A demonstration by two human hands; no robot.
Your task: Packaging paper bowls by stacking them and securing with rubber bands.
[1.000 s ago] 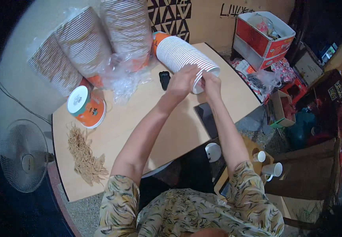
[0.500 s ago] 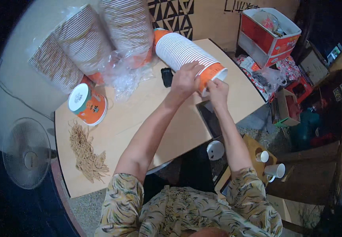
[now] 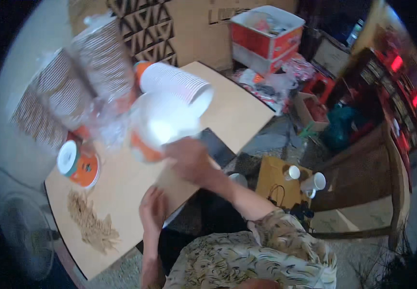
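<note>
My right hand (image 3: 189, 161), smeared by motion, is closed on a paper tub (image 3: 143, 149). The tub is tilted, its orange side to the left and its bright white inside turned up. Just behind it, a long nested stack of paper tubs (image 3: 172, 82) lies on its side, its open end toward the right. Low over the table's front edge is my left hand (image 3: 153, 209), fingers loosely bent and nothing seen in them. Left of it lies a heap of tan rubber bands (image 3: 90, 221). An orange and white tub (image 3: 80, 164) rests upside down behind the heap.
Plastic-wrapped tub stacks (image 3: 100, 58) lean along the wall at the left, with crumpled clear plastic (image 3: 105, 120) before them. A dark flat panel (image 3: 216, 147) is at the table's right edge. White cups (image 3: 313, 182) stand on a low board; a red-white box (image 3: 266, 41) is behind.
One tub has come off the stack's near end and moved left and nearer in my right hand. My left hand has left the stack and dropped toward the table's front edge. The view has swung right.
</note>
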